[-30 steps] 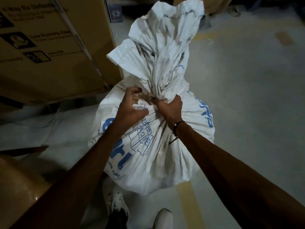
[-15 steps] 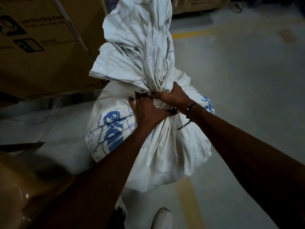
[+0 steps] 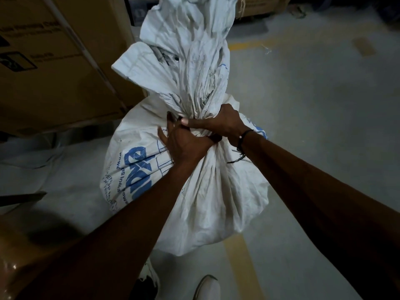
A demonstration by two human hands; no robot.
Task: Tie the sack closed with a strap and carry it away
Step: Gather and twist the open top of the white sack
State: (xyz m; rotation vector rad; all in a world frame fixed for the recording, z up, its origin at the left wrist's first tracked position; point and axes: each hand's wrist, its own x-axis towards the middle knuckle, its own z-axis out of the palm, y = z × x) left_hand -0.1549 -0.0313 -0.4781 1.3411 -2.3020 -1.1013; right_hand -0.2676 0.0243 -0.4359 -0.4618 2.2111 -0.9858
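A dim storeroom has a smooth grey concrete floor (image 3: 313, 109) marked with a yellow painted line (image 3: 244, 265). A large brown cardboard carton with black printed labels (image 3: 54, 61) stands at the left, and a second brown carton corner (image 3: 23, 256) sits low at the left edge. Two white shoes (image 3: 205, 286) show at the bottom.

Compared with half a second ago, the hands remain together at the neck, the left one reaching slightly further around it; the bundle has barely shifted.

The white woven plastic sack with blue lettering (image 3: 205, 191) stands on the floor, its gathered mouth rising above the hands. The right hand (image 3: 220, 124), wearing a black wrist cord (image 3: 243, 139), curls tightly round the cinched neck. The left hand (image 3: 184, 144) grips the neck just beside it, touching the right. No strap can be made out.
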